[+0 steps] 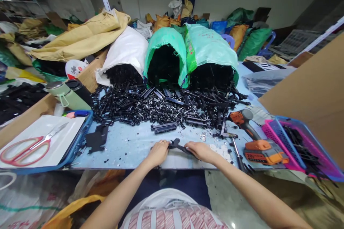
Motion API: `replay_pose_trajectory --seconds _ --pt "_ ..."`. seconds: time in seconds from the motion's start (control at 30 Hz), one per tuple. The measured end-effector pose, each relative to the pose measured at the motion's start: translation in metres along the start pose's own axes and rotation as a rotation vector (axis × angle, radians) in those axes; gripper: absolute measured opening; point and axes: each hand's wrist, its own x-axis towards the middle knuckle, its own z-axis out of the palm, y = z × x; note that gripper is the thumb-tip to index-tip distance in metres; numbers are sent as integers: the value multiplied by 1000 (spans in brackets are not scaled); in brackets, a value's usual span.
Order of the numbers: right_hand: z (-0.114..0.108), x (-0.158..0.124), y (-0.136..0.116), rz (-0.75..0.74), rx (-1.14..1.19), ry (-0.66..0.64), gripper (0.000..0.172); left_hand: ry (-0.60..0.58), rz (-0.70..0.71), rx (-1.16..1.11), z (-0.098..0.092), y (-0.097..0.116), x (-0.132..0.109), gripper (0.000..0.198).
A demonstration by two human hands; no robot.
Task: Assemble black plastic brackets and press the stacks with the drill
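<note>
Over the front of the blue table (120,150), my left hand (159,152) and my right hand (201,151) are both closed on a black plastic part (176,143). The left hand grips its left end, the right hand a long arm on its right. Part of each end is hidden by the fingers. Just beyond my hands lie a few long black strips (164,128). Behind them spreads a heap of black parts and silvery pins (161,109), spilling from the mouths of a white sack (127,48) and two green sacks (166,39).
On the right lie an orange cordless drill (258,143), a screwdriver (238,154), and pink and blue baskets (290,146). Red-handled scissors (32,148) rest on a blue tray (87,123) at left, near a green flask (64,94). A cardboard sheet (309,89) stands at right.
</note>
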Motion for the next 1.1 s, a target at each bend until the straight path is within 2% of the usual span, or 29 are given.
replay_pose_trajectory --seconds 0.13,0.2,0.3,0.43,0.6,0.8,0.97,1.1 --pt "20 3 1 114 -49 145 35 2 2 16 1 -1 1 26" --pt "24 2 3 137 -64 175 35 3 2 17 2 -2 1 26" --pt "22 -5 7 67 -70 142 33 3 19 3 2 -2 0 31" --pt "20 -9 6 -45 -212 60 35 -31 44 7 -1 3 5 37" --pt "28 0 -3 41 -322 23 37 -61 35 -5 -6 13 10 37" --pt "28 0 -15 140 -366 30 31 -1 18 -17 -5 16 8 70" --pt "22 -2 -22 169 -379 43 29 47 35 -6 -4 17 6 71" --pt "12 -1 -26 138 -404 65 27 92 46 -32 0 16 5 61"
